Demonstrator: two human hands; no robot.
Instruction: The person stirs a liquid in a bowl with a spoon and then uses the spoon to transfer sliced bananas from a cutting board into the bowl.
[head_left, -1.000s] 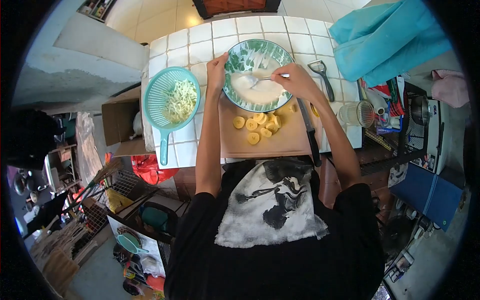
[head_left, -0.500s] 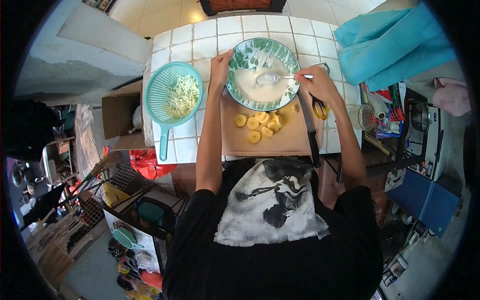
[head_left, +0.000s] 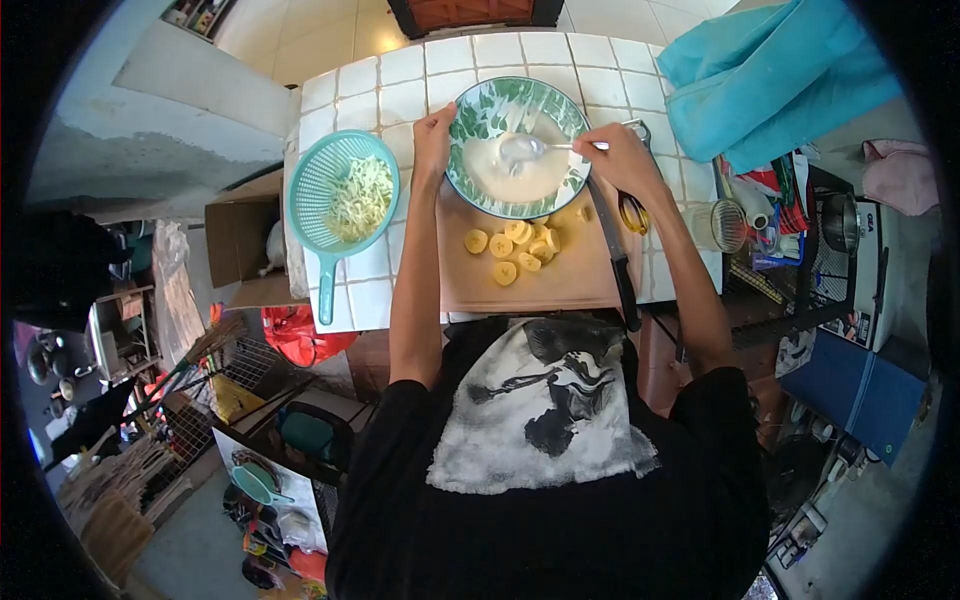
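A green-and-white enamel bowl (head_left: pixel 483 105) holds a pale, runny batter (head_left: pixel 540 180). My left hand (head_left: pixel 434 140) grips the bowl's left rim. In my right hand (head_left: pixel 622 160) is the handle of a metal spoon (head_left: pixel 524 149), whose head dips into the batter. Below the bowl, several banana slices (head_left: pixel 503 273) lie on a brown cutting board (head_left: pixel 540 294). A black-handled knife (head_left: pixel 612 240) rests along the board's right edge. Under my right wrist lie scissors with yellow-and-black handles (head_left: pixel 633 213).
A turquoise strainer (head_left: pixel 327 262) with shredded cabbage (head_left: pixel 361 200) stands on the white tiled table (head_left: pixel 370 290) at left. A clear glass (head_left: pixel 724 226) sits at the right edge. Blue cloth (head_left: pixel 775 85) covers the far right corner.
The spoon has moved a little left and up in the batter, with my right hand following. My left hand stays on the rim. The whole view has shifted slightly.
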